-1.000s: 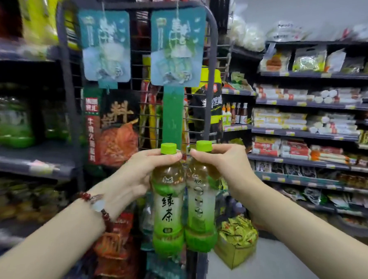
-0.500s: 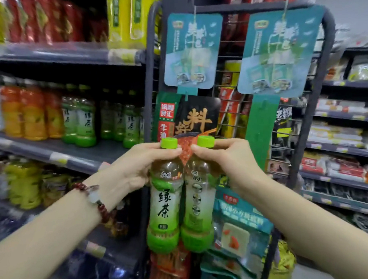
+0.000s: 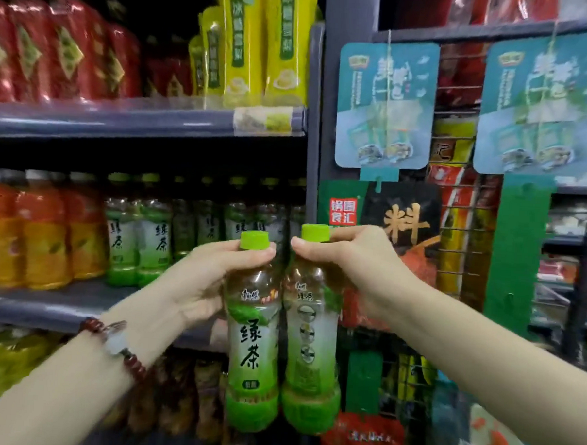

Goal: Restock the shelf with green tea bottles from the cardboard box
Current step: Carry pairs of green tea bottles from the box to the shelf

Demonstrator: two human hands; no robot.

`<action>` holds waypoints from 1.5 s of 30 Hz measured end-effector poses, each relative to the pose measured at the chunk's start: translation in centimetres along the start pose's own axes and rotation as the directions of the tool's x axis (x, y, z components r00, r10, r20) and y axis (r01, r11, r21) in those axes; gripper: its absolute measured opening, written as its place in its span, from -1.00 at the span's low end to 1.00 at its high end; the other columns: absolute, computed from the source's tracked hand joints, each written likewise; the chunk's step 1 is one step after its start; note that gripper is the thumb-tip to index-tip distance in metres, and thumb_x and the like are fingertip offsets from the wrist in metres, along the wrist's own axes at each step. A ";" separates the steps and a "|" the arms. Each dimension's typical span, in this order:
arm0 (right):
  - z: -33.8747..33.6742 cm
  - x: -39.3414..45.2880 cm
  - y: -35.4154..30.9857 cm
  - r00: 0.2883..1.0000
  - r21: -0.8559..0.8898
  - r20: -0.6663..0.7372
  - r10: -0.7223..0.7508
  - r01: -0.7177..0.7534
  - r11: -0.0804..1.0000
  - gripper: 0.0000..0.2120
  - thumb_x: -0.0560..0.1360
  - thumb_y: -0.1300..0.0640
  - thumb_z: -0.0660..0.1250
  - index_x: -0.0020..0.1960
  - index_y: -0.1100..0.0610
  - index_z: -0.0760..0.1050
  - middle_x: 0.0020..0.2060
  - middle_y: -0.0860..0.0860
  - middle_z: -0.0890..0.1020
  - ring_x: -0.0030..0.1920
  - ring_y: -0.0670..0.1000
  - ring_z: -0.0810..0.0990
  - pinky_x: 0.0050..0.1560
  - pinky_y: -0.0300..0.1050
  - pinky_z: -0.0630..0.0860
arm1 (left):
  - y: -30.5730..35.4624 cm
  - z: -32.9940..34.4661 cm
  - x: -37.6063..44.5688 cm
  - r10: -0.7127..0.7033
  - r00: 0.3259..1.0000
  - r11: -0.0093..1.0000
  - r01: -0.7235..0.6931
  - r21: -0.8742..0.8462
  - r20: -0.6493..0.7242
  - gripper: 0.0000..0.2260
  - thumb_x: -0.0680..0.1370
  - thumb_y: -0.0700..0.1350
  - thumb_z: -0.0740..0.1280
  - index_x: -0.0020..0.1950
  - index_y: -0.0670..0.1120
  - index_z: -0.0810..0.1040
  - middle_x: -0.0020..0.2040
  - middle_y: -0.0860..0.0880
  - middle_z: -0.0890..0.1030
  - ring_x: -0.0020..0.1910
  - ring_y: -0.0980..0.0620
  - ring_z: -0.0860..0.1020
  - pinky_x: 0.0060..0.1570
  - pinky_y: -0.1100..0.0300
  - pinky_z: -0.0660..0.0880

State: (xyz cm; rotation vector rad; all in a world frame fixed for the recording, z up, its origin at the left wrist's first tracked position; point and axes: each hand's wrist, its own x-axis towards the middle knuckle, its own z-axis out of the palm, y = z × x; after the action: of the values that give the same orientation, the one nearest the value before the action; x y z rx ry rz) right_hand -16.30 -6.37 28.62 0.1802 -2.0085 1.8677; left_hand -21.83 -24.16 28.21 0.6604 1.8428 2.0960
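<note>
- The necks of the two clear plastic green tea bottles (image 3: 254, 342) (image 3: 312, 339) are covered by the fingers of the left hand (image 3: 200, 285) and the right hand (image 3: 354, 269).
- The rear rows of green-capped bottles (image 3: 214, 218) on the grey metal shelf (image 3: 60, 307) are lost in shadow; their labels cannot be read.
- The red bottles (image 3: 56, 50) are cut off by the top edge.
- The dark packets (image 3: 177, 396) on the lowest shelf are blurred beyond identification.
- The small print on the teal hanging cards (image 3: 386, 104) is illegible.

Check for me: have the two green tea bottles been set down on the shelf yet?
No: the left hand and right hand each hold a green tea bottle by the neck, in front of the shelf.
</note>
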 end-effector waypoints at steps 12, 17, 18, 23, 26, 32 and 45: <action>10.8 7.0 -2.3 0.992 -0.044 -0.062 -0.108 0.105 0.993 -0.63 0.15 -0.03 0.61 -0.14 0.16 0.72 -0.11 0.09 0.75 0.05 0.17 0.68 0.25 0.18 0.53 | 5.1 -10.7 2.1 0.029 1.000 1.000 -0.029 -0.007 0.007 -0.76 0.24 -0.17 0.40 -0.11 -0.12 0.63 -0.27 -0.01 0.72 -0.32 0.09 0.69 -0.38 0.16 0.62; 12.8 8.8 -3.3 0.982 -0.061 -0.071 -0.177 0.173 0.983 -0.56 0.20 -0.03 0.61 -0.07 0.25 0.68 -0.10 0.20 0.73 -0.06 0.15 0.71 0.17 0.08 0.59 | 7.3 -12.8 2.8 0.082 0.996 0.995 -0.081 0.055 -0.031 -0.76 0.25 -0.15 0.41 -0.10 -0.10 0.64 -0.24 0.00 0.71 -0.33 0.11 0.68 -0.37 0.18 0.62; 13.1 9.1 -3.5 0.978 -0.060 -0.078 -0.195 0.191 0.980 -0.63 0.25 0.01 0.60 -0.10 0.26 0.68 -0.12 0.20 0.73 -0.05 0.18 0.72 0.17 0.12 0.59 | 7.7 -13.1 3.0 0.098 0.995 0.994 -0.096 0.058 -0.028 -0.77 0.24 -0.15 0.41 -0.12 -0.09 0.63 -0.27 0.01 0.71 -0.34 0.12 0.68 -0.38 0.20 0.61; 14.1 10.3 -2.8 0.956 -0.088 -0.146 -0.252 0.242 0.966 -0.73 0.28 0.05 0.59 -0.10 0.17 0.71 -0.18 0.07 0.76 -0.07 0.07 0.73 0.13 0.12 0.62 | 8.5 -14.1 4.5 0.186 0.983 0.982 -0.186 0.040 0.012 -0.75 0.23 -0.17 0.41 -0.10 -0.09 0.63 -0.29 0.03 0.72 -0.32 0.15 0.68 -0.40 0.28 0.58; 14.2 11.2 -1.7 0.944 -0.083 -0.206 -0.259 0.247 0.966 -0.71 0.26 0.06 0.60 -0.07 0.16 0.71 -0.18 0.07 0.76 -0.09 0.07 0.74 0.08 0.11 0.64 | 7.6 -14.6 6.0 0.220 0.975 0.976 -0.220 -0.012 0.020 -0.71 0.22 -0.19 0.43 -0.06 -0.12 0.63 -0.27 0.01 0.72 -0.29 0.11 0.68 -0.36 0.26 0.59; 14.1 12.9 0.9 0.920 -0.149 -0.308 -0.243 0.205 0.967 -0.59 0.15 -0.08 0.59 -0.06 0.09 0.71 -0.16 0.05 0.76 -0.08 0.08 0.74 0.08 0.11 0.64 | 5.1 -15.1 8.4 0.225 0.973 0.971 -0.221 -0.094 0.040 -0.82 0.34 -0.28 0.41 -0.07 -0.15 0.63 -0.31 -0.01 0.70 -0.34 0.11 0.67 -0.35 0.27 0.60; 14.8 13.1 3.8 0.913 -0.317 -0.341 -0.225 0.113 0.942 -0.39 0.35 -0.21 0.47 0.34 -0.03 0.48 0.22 -0.11 0.61 0.26 -0.06 0.54 0.35 0.03 0.45 | -1.6 -17.3 9.9 0.215 0.976 0.966 -0.219 0.139 0.041 -0.43 0.27 -0.04 0.50 0.24 0.08 0.42 0.12 0.09 0.62 0.15 0.11 0.57 0.24 0.10 0.44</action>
State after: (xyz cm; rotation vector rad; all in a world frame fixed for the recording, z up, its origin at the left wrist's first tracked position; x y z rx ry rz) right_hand -32.51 -18.24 29.33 -0.0763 -1.8995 1.3568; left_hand -39.17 -33.99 26.71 0.9598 2.0005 2.0867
